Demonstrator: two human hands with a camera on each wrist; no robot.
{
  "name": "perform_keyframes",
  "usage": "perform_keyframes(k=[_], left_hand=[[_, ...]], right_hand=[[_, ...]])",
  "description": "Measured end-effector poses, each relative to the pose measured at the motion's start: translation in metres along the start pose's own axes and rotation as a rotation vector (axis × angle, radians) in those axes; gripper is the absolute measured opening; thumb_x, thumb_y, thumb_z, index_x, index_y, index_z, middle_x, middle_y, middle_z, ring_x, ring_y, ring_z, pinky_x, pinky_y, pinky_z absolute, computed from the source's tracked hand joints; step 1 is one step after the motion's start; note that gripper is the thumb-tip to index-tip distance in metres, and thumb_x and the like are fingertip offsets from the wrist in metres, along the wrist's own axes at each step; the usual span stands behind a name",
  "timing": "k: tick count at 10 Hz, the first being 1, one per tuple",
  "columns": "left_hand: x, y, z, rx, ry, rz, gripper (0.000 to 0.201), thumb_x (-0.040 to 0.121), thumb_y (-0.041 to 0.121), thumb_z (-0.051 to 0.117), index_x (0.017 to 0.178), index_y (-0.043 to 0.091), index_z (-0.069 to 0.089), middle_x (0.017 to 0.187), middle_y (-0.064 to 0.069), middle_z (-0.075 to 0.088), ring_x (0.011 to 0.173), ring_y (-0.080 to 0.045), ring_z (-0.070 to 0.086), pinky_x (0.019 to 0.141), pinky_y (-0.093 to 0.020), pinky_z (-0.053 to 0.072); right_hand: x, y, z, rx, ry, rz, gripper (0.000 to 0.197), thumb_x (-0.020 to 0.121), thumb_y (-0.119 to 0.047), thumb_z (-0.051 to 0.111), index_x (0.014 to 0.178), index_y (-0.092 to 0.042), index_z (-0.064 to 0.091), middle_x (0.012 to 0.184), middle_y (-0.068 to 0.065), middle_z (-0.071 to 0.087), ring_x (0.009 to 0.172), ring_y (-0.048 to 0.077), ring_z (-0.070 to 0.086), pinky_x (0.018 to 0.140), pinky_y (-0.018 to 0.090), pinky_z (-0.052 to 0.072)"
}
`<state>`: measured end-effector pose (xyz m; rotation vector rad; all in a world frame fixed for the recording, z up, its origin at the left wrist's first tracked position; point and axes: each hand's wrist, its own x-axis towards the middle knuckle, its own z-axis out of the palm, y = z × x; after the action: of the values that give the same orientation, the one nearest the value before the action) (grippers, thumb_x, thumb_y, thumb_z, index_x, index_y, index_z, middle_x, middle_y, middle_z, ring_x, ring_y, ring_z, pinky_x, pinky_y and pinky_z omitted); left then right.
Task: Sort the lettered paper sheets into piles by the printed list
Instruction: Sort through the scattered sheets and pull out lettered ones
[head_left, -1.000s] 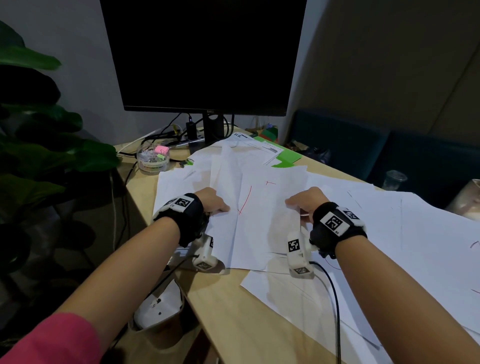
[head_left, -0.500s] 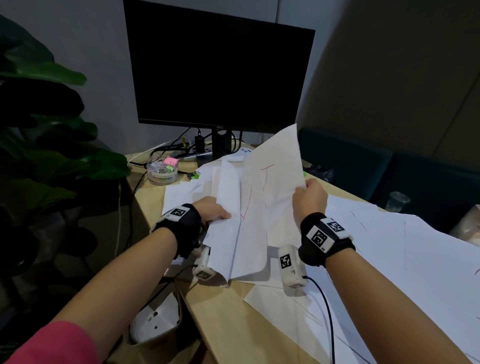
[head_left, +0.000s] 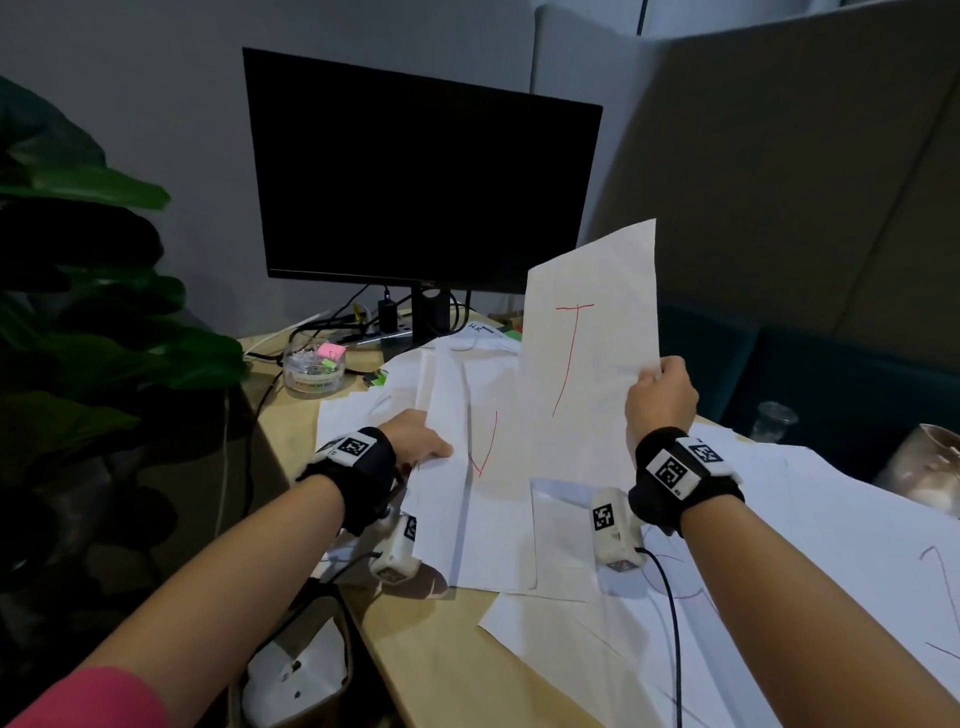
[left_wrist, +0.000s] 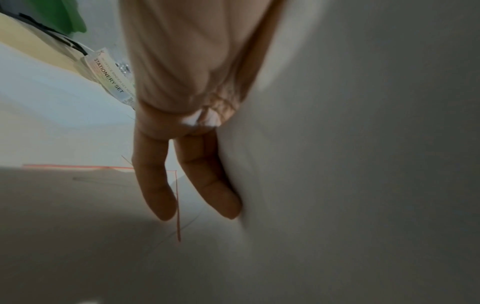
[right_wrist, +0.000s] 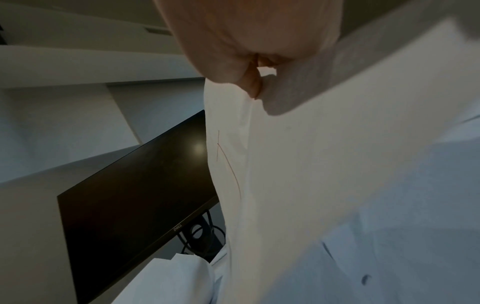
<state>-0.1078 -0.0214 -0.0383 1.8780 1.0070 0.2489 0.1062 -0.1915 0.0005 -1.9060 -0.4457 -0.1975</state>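
White sheets with red hand-drawn letters cover the desk (head_left: 426, 654). My right hand (head_left: 661, 396) pinches the right edge of one sheet (head_left: 587, 358) and holds it upright in front of the monitor; a red T-like letter shows on it. The right wrist view shows the same sheet (right_wrist: 298, 185) pinched at its top edge. My left hand (head_left: 422, 440) grips the left edge of another sheet (head_left: 467, 493) with a red V-like mark, thumb on top. In the left wrist view two straight fingers (left_wrist: 155, 185) lie beneath that raised sheet (left_wrist: 337, 164).
A dark monitor (head_left: 415, 171) stands at the back with cables at its foot. A clear stationery tub (head_left: 315, 370) sits back left, beside a leafy plant (head_left: 78, 312). More lettered sheets (head_left: 857, 545) spread to the right. A clear cup (head_left: 774, 418) stands beyond them.
My right hand has lifted the sheet from flat on the pile to upright. My left hand has stayed on its sheet's edge. The camera has tilted upward.
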Motion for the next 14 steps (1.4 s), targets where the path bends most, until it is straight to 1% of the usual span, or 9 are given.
perform_keyframes(k=[2, 3, 4, 5, 6, 8, 10, 12, 14], left_hand=[[-0.01, 0.017, -0.002, 0.054, 0.051, 0.009, 0.017, 0.088, 0.009, 0.065, 0.078, 0.011, 0.051, 0.068, -0.002, 0.051, 0.055, -0.014, 0.047, 0.038, -0.016, 0.033], [-0.012, 0.019, -0.005, 0.071, 0.05, 0.015, 0.014, 0.088, 0.012, 0.065, 0.084, 0.012, 0.051, 0.069, -0.002, 0.051, 0.056, -0.015, 0.046, 0.038, -0.016, 0.031], [-0.008, 0.018, -0.006, 0.092, 0.036, 0.009, 0.014, 0.086, 0.014, 0.066, 0.092, 0.009, 0.054, 0.076, -0.006, 0.054, 0.061, -0.019, 0.049, 0.045, -0.021, 0.034], [-0.007, 0.019, -0.004, 0.118, 0.029, 0.027, 0.018, 0.085, 0.013, 0.067, 0.099, 0.004, 0.06, 0.085, -0.009, 0.059, 0.068, -0.022, 0.054, 0.05, -0.023, 0.039], [-0.006, 0.02, 0.0, 0.118, 0.026, 0.028, 0.015, 0.085, 0.01, 0.066, 0.098, 0.005, 0.06, 0.089, -0.011, 0.059, 0.075, -0.025, 0.056, 0.054, -0.024, 0.041], [-0.006, 0.023, 0.012, 0.146, -0.007, 0.001, 0.012, 0.087, 0.005, 0.062, 0.098, 0.006, 0.057, 0.08, -0.008, 0.056, 0.062, -0.019, 0.051, 0.05, -0.021, 0.039], [0.0, 0.027, 0.021, 0.299, -0.037, -0.045, 0.028, 0.086, 0.01, 0.064, 0.11, -0.001, 0.055, 0.092, -0.013, 0.058, 0.078, -0.026, 0.055, 0.062, -0.027, 0.045], [0.006, 0.032, 0.03, 0.419, -0.06, -0.072, 0.043, 0.086, 0.014, 0.064, 0.124, 0.0, 0.05, 0.106, -0.016, 0.06, 0.088, -0.03, 0.057, 0.073, -0.033, 0.049], [0.008, 0.034, 0.035, 0.434, -0.066, -0.074, 0.053, 0.087, 0.012, 0.064, 0.133, -0.002, 0.042, 0.118, -0.018, 0.057, 0.088, -0.029, 0.055, 0.072, -0.032, 0.046]], right_hand=[[0.006, 0.034, 0.008, -0.025, -0.208, 0.169, 0.024, 0.089, -0.001, 0.04, 0.104, 0.001, 0.058, 0.098, 0.02, 0.058, 0.092, 0.036, 0.056, 0.073, 0.032, 0.039], [0.005, 0.052, 0.012, -0.025, -0.365, 0.246, 0.019, 0.089, 0.002, 0.041, 0.081, -0.006, 0.056, 0.081, 0.014, 0.053, 0.085, 0.03, 0.053, 0.072, 0.031, 0.042], [-0.013, 0.042, 0.011, -0.045, -0.557, 0.286, 0.025, 0.096, -0.001, 0.041, 0.114, -0.001, 0.058, 0.114, 0.02, 0.056, 0.093, 0.025, 0.054, 0.057, 0.013, 0.046], [-0.035, 0.029, 0.016, -0.359, -0.713, 0.155, 0.026, 0.097, -0.008, 0.043, 0.116, -0.002, 0.061, 0.132, 0.015, 0.055, 0.12, 0.025, 0.053, 0.089, 0.021, 0.045], [-0.041, 0.031, 0.037, -0.131, -0.81, 0.412, 0.029, 0.098, -0.008, 0.038, 0.118, 0.002, 0.056, 0.135, 0.017, 0.052, 0.063, -0.005, 0.066, 0.062, 0.013, 0.051], [-0.061, 0.011, 0.036, -0.432, -0.941, 0.119, 0.021, 0.096, -0.006, 0.045, 0.104, 0.005, 0.062, 0.129, 0.018, 0.057, 0.088, 0.011, 0.067, 0.056, 0.009, 0.037], [-0.027, 0.027, 0.014, -0.486, -0.757, 0.195, 0.036, 0.094, -0.009, 0.045, 0.127, 0.003, 0.052, 0.125, 0.022, 0.058, 0.06, 0.013, 0.049, 0.043, 0.013, 0.045], [0.001, 0.049, -0.022, -0.852, -0.783, 0.231, 0.058, 0.037, -0.045, 0.085, 0.082, -0.015, 0.066, 0.1, 0.011, 0.068, 0.096, 0.031, 0.06, 0.085, 0.038, 0.052], [-0.018, 0.049, -0.054, -0.901, -0.856, 0.182, 0.047, 0.065, -0.054, 0.08, 0.083, -0.012, 0.07, 0.069, 0.0, 0.062, 0.071, 0.02, 0.059, 0.067, 0.023, 0.044]])
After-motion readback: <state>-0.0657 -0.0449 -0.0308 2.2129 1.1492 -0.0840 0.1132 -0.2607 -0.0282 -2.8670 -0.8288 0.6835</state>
